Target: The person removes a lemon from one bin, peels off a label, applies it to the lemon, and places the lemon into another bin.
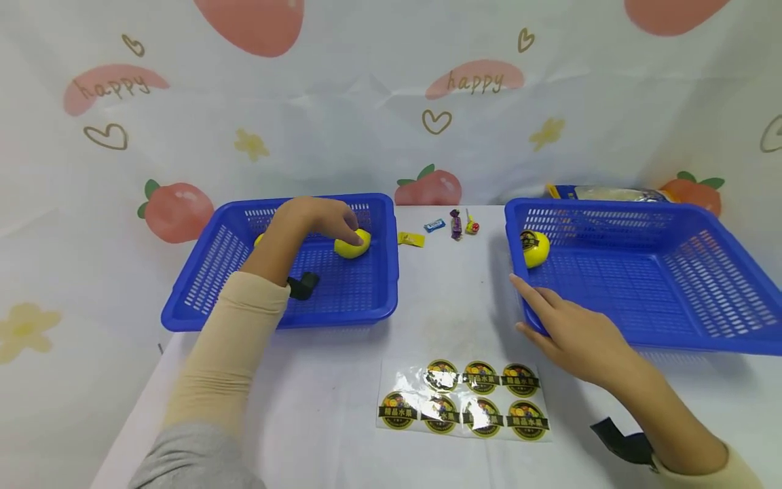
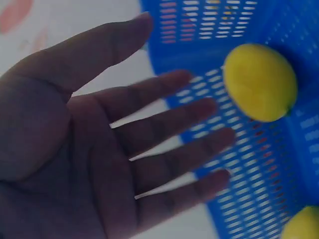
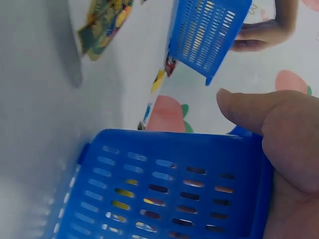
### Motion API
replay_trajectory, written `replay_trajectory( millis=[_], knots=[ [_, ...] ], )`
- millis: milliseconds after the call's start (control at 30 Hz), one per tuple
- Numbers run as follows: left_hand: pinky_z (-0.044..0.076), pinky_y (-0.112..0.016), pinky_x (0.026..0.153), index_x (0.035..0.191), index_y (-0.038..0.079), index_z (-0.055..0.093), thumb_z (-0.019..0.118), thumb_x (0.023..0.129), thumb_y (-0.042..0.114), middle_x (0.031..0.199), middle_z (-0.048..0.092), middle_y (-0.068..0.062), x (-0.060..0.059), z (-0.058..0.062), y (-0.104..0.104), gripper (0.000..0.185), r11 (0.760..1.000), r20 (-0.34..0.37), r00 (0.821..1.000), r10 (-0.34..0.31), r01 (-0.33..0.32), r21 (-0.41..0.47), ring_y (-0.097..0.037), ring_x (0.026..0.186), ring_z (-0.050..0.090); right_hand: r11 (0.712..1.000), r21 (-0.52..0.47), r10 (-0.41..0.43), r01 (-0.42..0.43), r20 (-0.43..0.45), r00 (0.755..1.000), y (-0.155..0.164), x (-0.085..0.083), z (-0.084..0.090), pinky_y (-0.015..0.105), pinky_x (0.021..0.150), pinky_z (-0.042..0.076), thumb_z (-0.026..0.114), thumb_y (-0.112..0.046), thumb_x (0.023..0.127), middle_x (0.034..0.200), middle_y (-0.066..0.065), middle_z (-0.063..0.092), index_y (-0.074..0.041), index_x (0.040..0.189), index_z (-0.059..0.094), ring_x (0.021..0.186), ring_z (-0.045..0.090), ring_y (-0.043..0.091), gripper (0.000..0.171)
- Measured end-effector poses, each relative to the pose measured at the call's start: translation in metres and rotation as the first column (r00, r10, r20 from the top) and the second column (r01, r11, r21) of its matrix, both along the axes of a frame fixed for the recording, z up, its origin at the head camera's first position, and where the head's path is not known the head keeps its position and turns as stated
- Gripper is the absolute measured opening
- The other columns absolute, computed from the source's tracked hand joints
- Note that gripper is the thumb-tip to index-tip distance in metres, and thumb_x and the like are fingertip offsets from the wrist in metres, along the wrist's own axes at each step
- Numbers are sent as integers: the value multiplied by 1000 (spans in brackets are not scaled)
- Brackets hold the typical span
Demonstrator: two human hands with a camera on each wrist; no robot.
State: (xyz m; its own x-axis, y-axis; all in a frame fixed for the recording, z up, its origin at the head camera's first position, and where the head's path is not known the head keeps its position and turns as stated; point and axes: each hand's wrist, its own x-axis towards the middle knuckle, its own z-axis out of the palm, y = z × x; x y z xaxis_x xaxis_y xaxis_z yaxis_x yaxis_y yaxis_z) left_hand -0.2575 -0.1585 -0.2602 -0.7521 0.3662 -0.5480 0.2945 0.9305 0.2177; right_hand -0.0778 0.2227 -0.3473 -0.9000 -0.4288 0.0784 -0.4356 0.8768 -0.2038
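My left hand [image 1: 318,216] reaches down into the left blue basket [image 1: 385,272], over a yellow lemon [image 1: 352,244]. The left wrist view shows its fingers straight and spread, with the lemon [image 2: 260,82] just beyond the fingertips. A second lemon [image 1: 259,240] is mostly hidden behind that arm. My right hand [image 1: 577,336] rests at the near left corner of the right blue basket [image 1: 617,333], its index finger along the rim. In the right wrist view the thumb is straight and the other fingers are hidden. Inside this basket, a lemon [image 1: 535,249] bears a round label.
A sheet of round fruit stickers [image 1: 464,401] lies between the baskets, at the front. Behind it are several wrapped sweets, including a purple one [image 1: 455,225] and a lollipop [image 1: 472,224]. A blue and yellow packet [image 1: 611,193] lies behind the right basket. Black straps hang at both wrists.
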Motion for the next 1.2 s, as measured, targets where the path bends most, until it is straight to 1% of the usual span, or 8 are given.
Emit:
replay_trajectory(
  millis=[200, 433, 567, 633, 767, 867, 1033, 1200],
  knots=[
    [33, -59, 110, 142, 19, 59, 62, 97, 22, 155, 39, -13, -20, -27, 7, 44, 1000, 59, 998, 13, -12, -12, -37, 138, 36, 1000, 7, -15, 15, 44, 999, 0, 0, 3, 41, 51, 51, 65, -36, 99, 118, 17, 63, -23, 161, 21, 81, 65, 26, 77],
    [55, -36, 90, 148, 15, 49, 75, 89, 9, 143, 45, -16, -28, -45, 10, 65, 978, 230, 950, 209, -200, -62, -33, 111, 59, 1000, -4, -24, 24, 71, 997, -2, -1, 3, 43, 53, 52, 68, -41, 96, 119, 17, 63, -26, 161, 20, 84, 65, 27, 83],
    [56, -31, 80, 144, 3, 51, 78, 87, 20, 127, 59, -14, -27, -45, 10, 66, 978, 161, 975, 153, -125, -168, -27, 96, 66, 999, 4, -37, 37, 77, 996, -2, -2, 2, 45, 54, 53, 72, -44, 92, 123, 21, 61, -27, 162, 19, 88, 66, 31, 89],
    [55, -33, 83, 138, 1, 56, 78, 86, 28, 125, 61, -12, -26, -44, 10, 62, 970, 97, 990, 105, -80, -230, -25, 96, 65, 999, 10, -46, 45, 79, 996, -2, -2, 2, 45, 54, 53, 72, -44, 91, 122, 22, 61, -27, 161, 20, 87, 66, 31, 90],
    [48, -43, 99, 133, 2, 60, 77, 84, 39, 132, 59, -13, -23, -41, 12, 64, 954, 24, 992, 120, -109, -279, -28, 110, 57, 998, 23, -63, 61, 88, 994, -2, -2, 3, 41, 52, 51, 73, -46, 90, 119, 20, 62, -27, 161, 20, 78, 62, 24, 91],
    [43, -46, 104, 134, 4, 61, 75, 86, 43, 135, 57, -13, -22, -41, 13, 64, 953, 23, 993, 116, -105, -283, -30, 117, 53, 997, 27, -73, 70, 97, 993, -2, -2, 3, 37, 50, 48, 73, -47, 90, 115, 18, 62, -28, 161, 20, 72, 58, 21, 91],
    [41, -47, 107, 141, 11, 58, 69, 92, 40, 146, 52, -11, -22, -43, 11, 58, 959, 49, 999, -5, 19, -284, -31, 129, 49, 996, 33, -81, 78, 102, 991, -2, -2, 1, 37, 50, 48, 73, -47, 89, 112, 18, 62, -27, 161, 21, 71, 56, 21, 91],
    [43, -48, 105, 147, 13, 53, 72, 91, 30, 148, 49, -12, -20, -43, 11, 61, 964, 73, 997, -12, 31, -264, -33, 129, 49, 996, 33, -83, 80, 99, 992, -2, -2, 2, 37, 51, 49, 73, -48, 89, 115, 20, 63, -27, 161, 21, 72, 58, 22, 91]
  ],
)
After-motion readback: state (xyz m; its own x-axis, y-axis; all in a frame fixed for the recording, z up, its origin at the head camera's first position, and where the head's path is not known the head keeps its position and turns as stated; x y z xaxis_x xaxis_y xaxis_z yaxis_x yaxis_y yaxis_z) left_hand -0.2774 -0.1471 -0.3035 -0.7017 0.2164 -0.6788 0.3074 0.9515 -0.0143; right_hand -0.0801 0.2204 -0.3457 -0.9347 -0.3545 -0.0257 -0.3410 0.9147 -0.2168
